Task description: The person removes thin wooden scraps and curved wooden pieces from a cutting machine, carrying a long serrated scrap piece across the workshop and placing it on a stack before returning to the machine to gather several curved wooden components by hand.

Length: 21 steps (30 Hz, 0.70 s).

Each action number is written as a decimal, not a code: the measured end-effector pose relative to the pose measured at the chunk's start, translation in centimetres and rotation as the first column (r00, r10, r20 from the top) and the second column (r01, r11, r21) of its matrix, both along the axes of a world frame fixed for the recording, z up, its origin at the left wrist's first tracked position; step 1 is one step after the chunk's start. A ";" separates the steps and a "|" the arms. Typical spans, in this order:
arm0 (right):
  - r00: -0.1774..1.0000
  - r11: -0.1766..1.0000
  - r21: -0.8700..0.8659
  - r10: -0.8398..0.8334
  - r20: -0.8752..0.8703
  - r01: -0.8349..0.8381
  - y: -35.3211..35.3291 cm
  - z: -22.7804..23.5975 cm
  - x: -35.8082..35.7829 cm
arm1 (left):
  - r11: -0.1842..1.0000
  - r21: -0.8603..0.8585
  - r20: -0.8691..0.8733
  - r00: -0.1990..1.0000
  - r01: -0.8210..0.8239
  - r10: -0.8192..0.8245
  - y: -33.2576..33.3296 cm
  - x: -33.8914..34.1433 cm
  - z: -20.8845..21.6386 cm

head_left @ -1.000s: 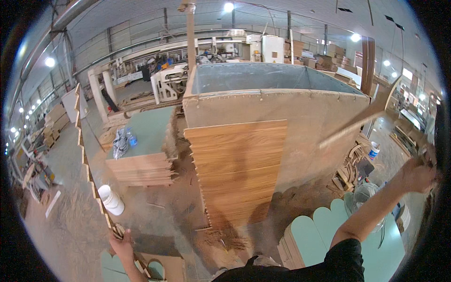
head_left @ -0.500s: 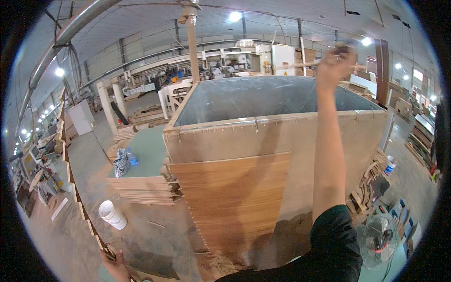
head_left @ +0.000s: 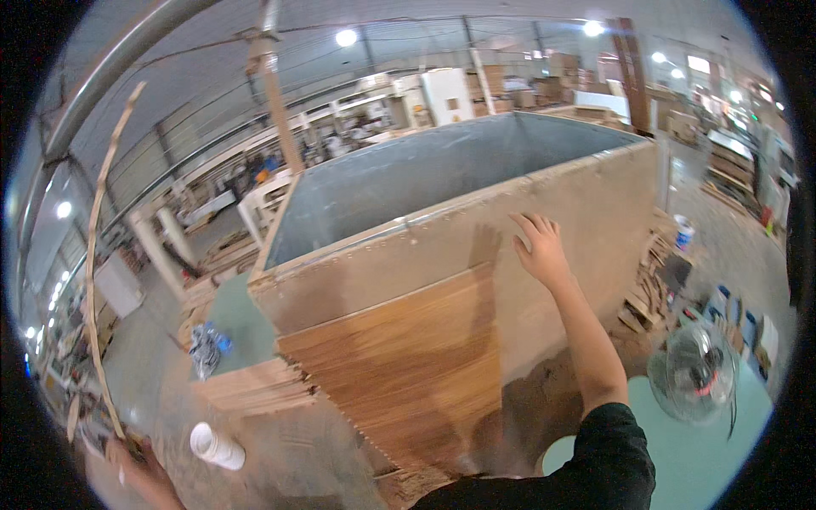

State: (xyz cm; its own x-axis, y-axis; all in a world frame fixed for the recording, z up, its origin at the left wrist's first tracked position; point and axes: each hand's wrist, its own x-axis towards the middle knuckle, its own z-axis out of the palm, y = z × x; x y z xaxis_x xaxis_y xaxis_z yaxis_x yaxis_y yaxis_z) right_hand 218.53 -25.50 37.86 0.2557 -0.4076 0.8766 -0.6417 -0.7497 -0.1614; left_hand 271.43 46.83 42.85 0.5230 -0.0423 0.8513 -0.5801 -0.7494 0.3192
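A large tan box (head_left: pixel 586 195) lined inside with grey sheet metal (head_left: pixel 408 170) stands in front of me. Brown wood-grain boarding (head_left: pixel 408 357) covers the lower left part of its near side. My right hand (head_left: pixel 542 248) is in front of the upper side wall, fingers spread and nothing in them; whether it touches the wall I cannot tell. At the lower left, my left hand (head_left: pixel 143 472), blurred, is closed around the bottom end of a long thin wooden strip (head_left: pixel 92 263). The strip rises upright, slightly bowed, well left of the box.
A white bucket (head_left: pixel 218 447) stands on the floor between my left hand and the box. Stacked boards (head_left: pixel 255 387) with a green top lie left of the box. To the right are a fan (head_left: pixel 693 374) on a green surface, wood scraps (head_left: pixel 650 285) and a white tub (head_left: pixel 683 231).
My right hand has come down from above the box's rim to its near side. The left hand and strip have shifted left, the strip now showing its face. The view has turned right.
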 end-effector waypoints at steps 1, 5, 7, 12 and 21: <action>0.999 0.999 0.021 -0.035 -0.007 0.035 3.1 -0.4 -2.9 | 0.990 0.101 0.113 0.990 -0.100 0.089 -3.3 -1.0 3.1; 0.982 0.969 0.171 -0.188 0.038 0.179 15.9 -3.9 -13.1 | 0.972 0.224 0.308 0.940 0.078 -0.146 -15.7 1.0 14.0; 0.950 0.928 0.213 -0.312 -0.010 0.307 23.5 -4.4 -17.3 | 0.917 0.109 -0.008 0.923 0.384 -0.386 -27.9 -2.3 18.0; 0.811 0.731 0.420 -0.585 -0.021 0.538 42.7 -9.6 -20.1 | 0.763 0.548 0.300 0.771 0.342 -0.561 -55.8 -9.6 26.1; 0.506 -0.595 0.710 -0.511 -0.695 0.375 98.6 -45.6 -3.2 | -0.747 0.391 -0.616 -0.449 0.538 -0.647 -43.3 -57.2 -11.3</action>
